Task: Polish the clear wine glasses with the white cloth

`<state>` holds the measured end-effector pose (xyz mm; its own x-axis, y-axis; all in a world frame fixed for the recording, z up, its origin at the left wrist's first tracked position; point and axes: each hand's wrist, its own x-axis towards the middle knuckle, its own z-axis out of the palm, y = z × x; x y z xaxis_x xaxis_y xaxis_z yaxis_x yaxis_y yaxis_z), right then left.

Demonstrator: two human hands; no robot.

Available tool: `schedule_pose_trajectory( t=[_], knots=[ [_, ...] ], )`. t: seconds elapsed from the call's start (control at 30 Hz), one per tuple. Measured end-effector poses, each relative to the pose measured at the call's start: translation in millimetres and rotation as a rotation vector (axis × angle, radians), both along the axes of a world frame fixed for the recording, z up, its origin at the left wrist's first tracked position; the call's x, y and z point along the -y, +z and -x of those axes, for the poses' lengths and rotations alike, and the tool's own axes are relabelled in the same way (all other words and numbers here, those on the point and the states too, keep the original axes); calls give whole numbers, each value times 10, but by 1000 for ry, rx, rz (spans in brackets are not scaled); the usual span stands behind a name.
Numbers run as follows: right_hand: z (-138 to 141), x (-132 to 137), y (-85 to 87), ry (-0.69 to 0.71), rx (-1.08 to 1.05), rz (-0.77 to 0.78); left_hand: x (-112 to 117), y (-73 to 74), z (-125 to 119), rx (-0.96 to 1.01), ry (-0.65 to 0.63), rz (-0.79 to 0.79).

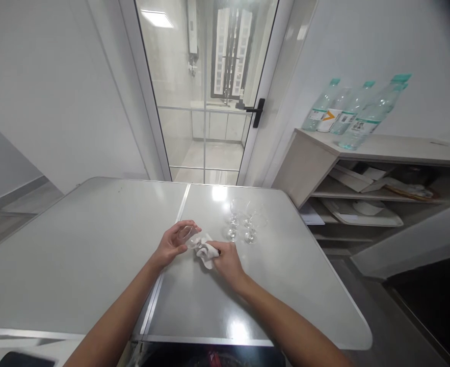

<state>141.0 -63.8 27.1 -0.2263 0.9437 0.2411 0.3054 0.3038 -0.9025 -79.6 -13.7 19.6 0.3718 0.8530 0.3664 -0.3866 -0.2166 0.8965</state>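
Grey table (pixel 75 255): glossy top across the lower view, crossed from near edge to far edge by a pale strip (pixel 152 306).
Clear glass (pixel 193 243): above the middle of the table, between the two hands; it is see-through and small, so its exact tilt cannot be told.
Left hand (pixel 173 244): over the table's middle, fingers and thumb curled in a narrow grip around the glass.
Right hand (pixel 228 261): also over the table's middle, closed on a white cloth (pixel 207 253), which touches the glass.
Stemmed glasses (pixel 250 232): a small cluster standing on the table, toward its far right part; they overlap, so their number is unclear.
Glass door (pixel 179 137): beyond the table's far edge, pale-framed, with a black handle (pixel 258 113); a bright room with a window shows through it.
Shelf unit (pixel 316 163): right of the table, pale wood, with trays and papers on its shelves.
Plastic bottles (pixel 366 122): grouped on that unit, above and right of the table, pale green with teal caps.
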Motion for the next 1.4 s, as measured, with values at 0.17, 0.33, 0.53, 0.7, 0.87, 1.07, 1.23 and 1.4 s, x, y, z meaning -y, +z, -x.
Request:
schedule_pose_trajectory(
  t=[0.17, 0.33, 0.53, 0.7, 0.87, 1.07, 1.23, 1.4],
  knots=[
    [-18, 105, -14, -269, 333, -437, -24, 46, -22, 38, 175, -37],
    [-10, 151, 25, -139, 325, -655, -102, 71, -19, 38, 414, -112],
    [59, 140, -42, 141, 557, -386, -104, 34, -56, -78, 409, -108],
    [66, 108, -45, 201, 670, -426, -77, -23, -91, -188, 373, -138],
    [93, 80, -45, 290, 676, -419, -77, -75, -117, -231, 343, -164],
    [142, 55, -115, 320, 680, -393, -80, -125, -159, -222, 272, -159],
    [162, 28, -143, 276, 703, -342, -105, -155, -170, -281, 261, -196],
    [131, -19, -155, 178, 725, -276, -118, -160, -158, -382, 335, -215]
  ],
)
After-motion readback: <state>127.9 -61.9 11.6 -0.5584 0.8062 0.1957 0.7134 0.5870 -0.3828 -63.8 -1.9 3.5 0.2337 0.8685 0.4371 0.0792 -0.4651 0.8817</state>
